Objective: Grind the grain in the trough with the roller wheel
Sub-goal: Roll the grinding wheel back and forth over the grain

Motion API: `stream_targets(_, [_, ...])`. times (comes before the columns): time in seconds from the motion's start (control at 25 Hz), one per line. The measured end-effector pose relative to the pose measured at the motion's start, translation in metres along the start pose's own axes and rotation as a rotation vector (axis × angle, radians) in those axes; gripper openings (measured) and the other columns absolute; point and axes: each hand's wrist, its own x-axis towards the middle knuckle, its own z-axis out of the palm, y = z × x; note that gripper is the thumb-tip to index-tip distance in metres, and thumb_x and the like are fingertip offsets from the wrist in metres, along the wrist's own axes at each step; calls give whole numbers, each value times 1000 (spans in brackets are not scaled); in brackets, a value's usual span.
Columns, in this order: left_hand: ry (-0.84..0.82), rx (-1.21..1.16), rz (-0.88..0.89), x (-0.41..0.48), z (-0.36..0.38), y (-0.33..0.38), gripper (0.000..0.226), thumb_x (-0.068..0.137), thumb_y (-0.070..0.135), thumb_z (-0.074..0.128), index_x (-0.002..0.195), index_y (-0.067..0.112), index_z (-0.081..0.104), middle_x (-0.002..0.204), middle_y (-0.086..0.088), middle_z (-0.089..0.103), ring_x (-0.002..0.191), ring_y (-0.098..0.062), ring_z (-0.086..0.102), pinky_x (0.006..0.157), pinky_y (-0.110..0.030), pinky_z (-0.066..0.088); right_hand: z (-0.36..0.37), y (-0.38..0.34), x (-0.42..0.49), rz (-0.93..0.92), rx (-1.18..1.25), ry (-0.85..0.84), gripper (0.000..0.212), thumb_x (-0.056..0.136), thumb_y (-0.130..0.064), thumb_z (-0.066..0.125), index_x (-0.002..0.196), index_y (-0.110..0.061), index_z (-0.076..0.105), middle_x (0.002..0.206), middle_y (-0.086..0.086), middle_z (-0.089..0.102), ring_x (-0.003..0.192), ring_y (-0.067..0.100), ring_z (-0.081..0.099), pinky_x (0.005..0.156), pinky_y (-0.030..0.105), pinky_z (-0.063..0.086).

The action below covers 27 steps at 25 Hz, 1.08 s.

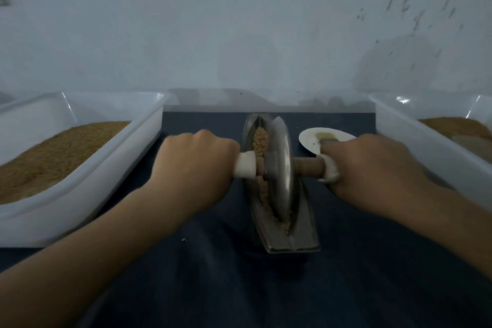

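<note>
Apprentice: Grinding was plainly the step in hand? The roller wheel (282, 168) stood on edge in the trough (292, 242) at the centre of the frame, with grain (259, 141) heaped in the channel above it and trailing below it.

Miller: I judged so. The left hand (194, 165) was wrapped round the white-capped end of the axle (308, 166) left of the wheel, fingers curled about it. The right hand (372, 168) gripped the other end likewise, knuckles up, and both forearms reached in from the lower corners.

Apprentice: And the next move?

Miller: It called for even weight through both wrists to roll the wheel along the channel into the coarse heap at the upper end. The wheel had to be kept upright so nothing spilled onto the dark cloth (213, 287) on the desk.
</note>
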Motion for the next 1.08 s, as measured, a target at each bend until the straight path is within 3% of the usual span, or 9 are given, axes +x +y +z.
stream_targets(0.12, [-91, 67, -80, 11, 5, 6, 36, 57, 25, 78, 59, 28, 42, 53, 7, 15, 42, -13, 8, 46, -19, 8, 8, -6, 11, 74, -51, -136, 19, 67, -43, 57, 66, -32, 41, 53, -16, 20, 45, -1, 15, 47, 16, 7])
stream_targets(0.28, [-269, -12, -200, 64, 33, 3, 5, 90, 23, 58, 90, 23, 63, 75, 0, 51, 67, -25, 52, 58, -34, 35, 32, -17, 70, 233, 32, -397, 7, 88, -28, 66, 90, -29, 59, 83, -2, 58, 73, 24, 53, 59, 31, 35])
stream_targets(0.4, [-231, -57, -222, 47, 34, 2, 6, 86, 28, 59, 81, 26, 58, 72, 4, 52, 60, -21, 42, 55, -32, 33, 21, -12, 67, 140, -14, -386, 9, 85, -29, 69, 85, -31, 59, 77, -6, 53, 66, 20, 48, 56, 30, 35])
stream_targets(0.48, [-82, -64, -118, 14, 28, 3, 25, 74, 34, 68, 67, 30, 44, 57, 10, 33, 47, -15, 27, 47, -24, 19, 8, -9, 38, 18, -78, -225, 29, 68, -34, 76, 66, -31, 47, 58, -13, 33, 47, 7, 29, 45, 21, 18])
stream_targets(0.6, [13, -86, 5, -4, 13, -4, 47, 56, 37, 75, 61, 34, 28, 52, 13, 21, 41, -12, 17, 49, -15, 7, -11, -7, 11, -54, -25, -89, 43, 47, -36, 79, 57, -30, 38, 57, -16, 6, 50, -3, 1, 49, 14, 2])
stream_targets(0.72, [-116, -33, -111, 16, 20, 6, 29, 68, 30, 72, 62, 28, 43, 55, 9, 23, 44, -14, 21, 46, -21, 16, 6, -13, 31, 52, -74, -261, 38, 69, -34, 78, 68, -30, 40, 58, -13, 28, 47, 7, 27, 46, 21, 17])
stream_targets(0.84, [-296, -115, -270, 52, 35, 4, 6, 88, 27, 58, 90, 24, 63, 77, 1, 54, 67, -22, 51, 60, -34, 38, 23, -17, 79, 124, -21, -355, 9, 87, -23, 67, 88, -26, 59, 78, -4, 51, 71, 21, 49, 59, 31, 37])
stream_targets(0.96, [-296, -148, -251, 43, 36, -1, 4, 86, 31, 60, 84, 28, 60, 71, 5, 49, 59, -18, 46, 56, -31, 35, 17, -11, 80, 56, -24, -395, 7, 84, -26, 66, 82, -29, 60, 76, -5, 55, 63, 17, 48, 54, 28, 33])
stream_targets(1.08, [-38, -44, -17, 9, 22, 4, 39, 60, 38, 75, 60, 32, 36, 54, 13, 17, 43, -8, 11, 46, -19, 9, 0, -9, 21, -9, -77, -175, 29, 62, -43, 69, 59, -32, 43, 53, -15, 22, 46, -1, 13, 44, 17, 7])
